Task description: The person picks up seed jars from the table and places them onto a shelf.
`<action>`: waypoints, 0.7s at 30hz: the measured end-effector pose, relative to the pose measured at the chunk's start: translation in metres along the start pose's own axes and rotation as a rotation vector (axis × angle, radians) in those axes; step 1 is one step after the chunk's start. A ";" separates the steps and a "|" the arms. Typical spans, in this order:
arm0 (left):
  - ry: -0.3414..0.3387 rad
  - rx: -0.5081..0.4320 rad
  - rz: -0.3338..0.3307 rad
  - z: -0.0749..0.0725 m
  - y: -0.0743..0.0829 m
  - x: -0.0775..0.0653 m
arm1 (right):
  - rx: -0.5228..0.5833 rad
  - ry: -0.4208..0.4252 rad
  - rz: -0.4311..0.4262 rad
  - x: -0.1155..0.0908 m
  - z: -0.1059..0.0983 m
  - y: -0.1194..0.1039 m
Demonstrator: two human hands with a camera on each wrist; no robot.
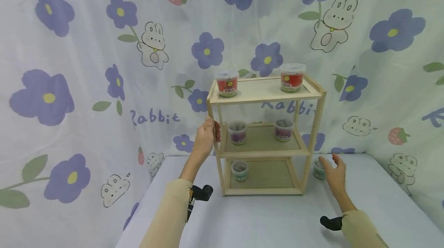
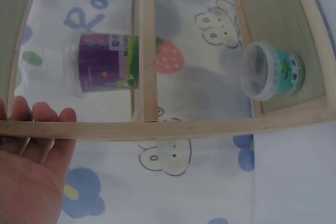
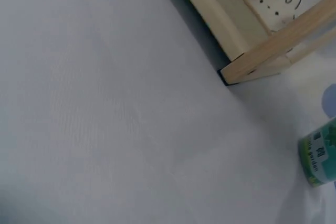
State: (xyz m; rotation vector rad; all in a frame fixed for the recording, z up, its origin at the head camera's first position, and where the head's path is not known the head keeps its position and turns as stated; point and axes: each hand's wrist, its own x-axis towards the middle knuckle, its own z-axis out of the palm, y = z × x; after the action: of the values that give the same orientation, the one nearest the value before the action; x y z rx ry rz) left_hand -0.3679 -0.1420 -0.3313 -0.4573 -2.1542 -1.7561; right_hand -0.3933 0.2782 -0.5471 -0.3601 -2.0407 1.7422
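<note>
A three-tier wooden shelf (image 1: 263, 153) stands on the table. My left hand (image 1: 205, 134) grips its left front post, with the fingers (image 2: 44, 114) curled round the wood. Right of the shelf, a small green-labelled plastic cup (image 1: 318, 170) stands on the table, also seen as a green cup (image 3: 319, 153) at the right wrist view's edge. My right hand (image 1: 335, 175) is beside that cup, thumb and fingers spread, partly covering it in the head view; whether they touch cannot be told. Another green-labelled cup (image 1: 239, 171) sits at the left of the bottom tier.
Two purple-labelled cups, a left one (image 1: 237, 133) and a right one (image 1: 283, 130), sit on the middle tier. On top are two red-labelled cups, left (image 1: 227, 85) and right (image 1: 292, 80). A printed curtain (image 1: 104, 136) hangs behind the white table (image 1: 263, 221).
</note>
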 end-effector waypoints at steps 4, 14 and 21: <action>0.001 -0.005 0.009 0.000 -0.001 0.001 | -0.035 -0.046 0.015 0.004 0.008 0.012; 0.002 0.001 0.016 0.000 -0.001 0.002 | -0.074 -0.051 0.063 0.009 0.017 0.023; -0.008 -0.020 0.007 0.000 0.000 0.001 | -0.091 -0.031 0.085 0.012 0.017 0.018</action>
State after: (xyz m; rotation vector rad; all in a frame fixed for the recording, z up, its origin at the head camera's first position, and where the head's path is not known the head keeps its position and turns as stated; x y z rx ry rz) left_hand -0.3690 -0.1417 -0.3307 -0.4762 -2.1396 -1.7767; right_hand -0.4134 0.2726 -0.5645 -0.4567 -2.1607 1.7172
